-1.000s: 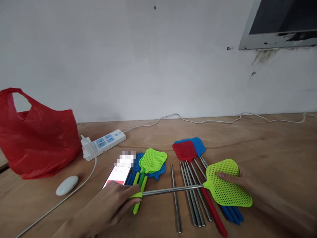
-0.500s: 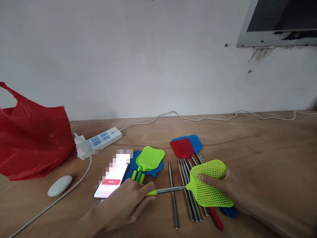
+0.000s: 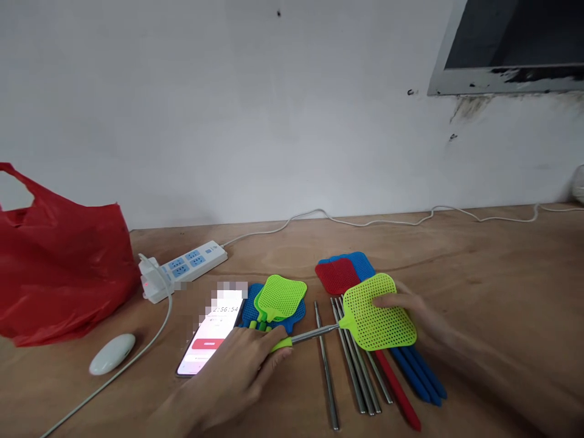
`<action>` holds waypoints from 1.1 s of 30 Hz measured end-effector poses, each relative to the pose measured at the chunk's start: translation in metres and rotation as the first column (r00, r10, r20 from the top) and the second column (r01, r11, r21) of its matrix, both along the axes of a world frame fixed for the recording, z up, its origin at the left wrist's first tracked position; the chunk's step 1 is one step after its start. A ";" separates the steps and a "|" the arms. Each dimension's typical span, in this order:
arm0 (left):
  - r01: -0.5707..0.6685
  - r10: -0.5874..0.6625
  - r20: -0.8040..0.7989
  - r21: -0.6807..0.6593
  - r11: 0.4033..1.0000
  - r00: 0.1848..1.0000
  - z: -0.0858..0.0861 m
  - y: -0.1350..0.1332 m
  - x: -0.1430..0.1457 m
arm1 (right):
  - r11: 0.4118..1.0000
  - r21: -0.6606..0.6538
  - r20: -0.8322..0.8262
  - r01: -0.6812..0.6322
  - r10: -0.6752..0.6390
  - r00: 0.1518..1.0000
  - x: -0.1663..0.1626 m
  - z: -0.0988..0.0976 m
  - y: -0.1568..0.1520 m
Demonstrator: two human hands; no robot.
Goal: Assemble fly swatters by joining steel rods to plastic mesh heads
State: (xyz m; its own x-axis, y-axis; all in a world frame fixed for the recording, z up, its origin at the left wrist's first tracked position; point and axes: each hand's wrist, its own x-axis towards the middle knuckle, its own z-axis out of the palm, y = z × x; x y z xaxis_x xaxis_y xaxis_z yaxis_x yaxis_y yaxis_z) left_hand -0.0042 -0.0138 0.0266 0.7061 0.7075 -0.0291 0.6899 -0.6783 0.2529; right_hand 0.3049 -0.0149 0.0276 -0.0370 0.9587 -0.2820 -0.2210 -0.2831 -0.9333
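A yellow-green fly swatter (image 3: 378,325) is held across my front by both hands. My left hand (image 3: 244,365) is closed round its green handle, and a metal rod runs from there to the head. My right hand (image 3: 406,304) pinches the perforated head, thumb on top, other fingers hidden behind it. Under the swatter lie several bare metal rods (image 3: 329,377), with a red swatter (image 3: 336,277) and blue swatters (image 3: 364,265) beside them. Loose green swatter heads (image 3: 281,296) lie over blue ones (image 3: 298,311) beyond my left hand, close to green handle pieces it partly covers.
A lit phone (image 3: 214,334) lies beside my left hand. Farther left are a white mouse (image 3: 112,354), a white power strip (image 3: 201,260) with a plug and cable, and a red plastic bag (image 3: 64,267). A thin cord (image 3: 365,224) runs along the wall.
The swatter head and my right hand have moved up and slightly left, uncovering more of the blue handles below. My left hand keeps its grip on the handle.
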 end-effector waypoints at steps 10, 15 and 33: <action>-0.135 0.170 0.235 -0.159 0.978 0.957 -0.005 -0.002 0.021 | 0.900 0.309 0.113 -0.306 0.285 0.952 -0.013 -0.007 0.000; 0.013 0.024 0.231 -0.158 0.987 0.973 0.002 -0.011 0.039 | 0.950 0.245 -0.006 -0.196 0.204 0.979 -0.040 -0.011 -0.005; -0.148 0.165 -0.031 0.312 0.938 0.986 -0.013 0.024 0.009 | 0.881 0.410 0.820 -0.236 -0.243 0.518 0.017 -0.042 0.038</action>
State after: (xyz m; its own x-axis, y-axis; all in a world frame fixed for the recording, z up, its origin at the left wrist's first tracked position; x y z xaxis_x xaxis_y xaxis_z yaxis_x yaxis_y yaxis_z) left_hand 0.0045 0.0106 0.0133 0.5894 0.7894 0.1716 0.8006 -0.5992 0.0068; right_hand 0.3216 0.0235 -0.0140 -0.0135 0.9680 0.2506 0.7196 0.1834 -0.6698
